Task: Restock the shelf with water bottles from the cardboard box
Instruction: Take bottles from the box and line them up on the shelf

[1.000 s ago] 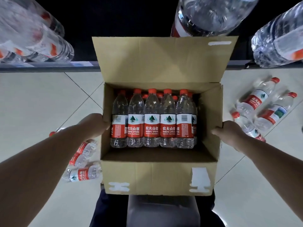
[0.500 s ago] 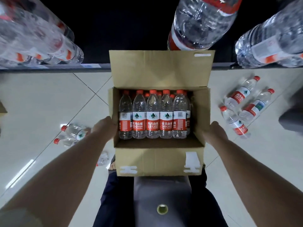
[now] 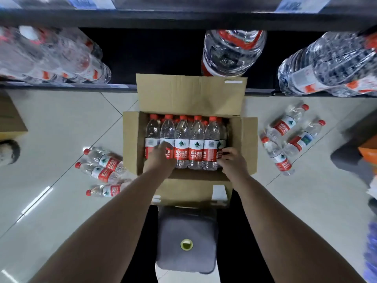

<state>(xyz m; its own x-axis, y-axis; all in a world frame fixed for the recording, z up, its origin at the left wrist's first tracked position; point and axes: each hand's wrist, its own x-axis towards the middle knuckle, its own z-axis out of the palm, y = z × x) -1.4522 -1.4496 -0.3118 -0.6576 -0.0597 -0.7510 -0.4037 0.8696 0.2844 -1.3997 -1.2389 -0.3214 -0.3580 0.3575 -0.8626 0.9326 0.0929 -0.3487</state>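
Two hands are in the box (image 3: 249, 139), which stands open on the floor (image 3: 61, 123) just near of the shelf (image 3: 126, 87). The left hand (image 3: 161, 158) curls over bottles (image 3: 196, 139) at the row's left end; the right hand (image 3: 232, 162) grips the right end. Loose bottles (image 3: 102, 162) lie on both sides.

The left hand (image 3: 160, 158), right hand (image 3: 232, 162) and both forearms (image 3: 122, 217) are bare, and the legs wear dark trousers (image 3: 232, 252) (black or navy, unclear).
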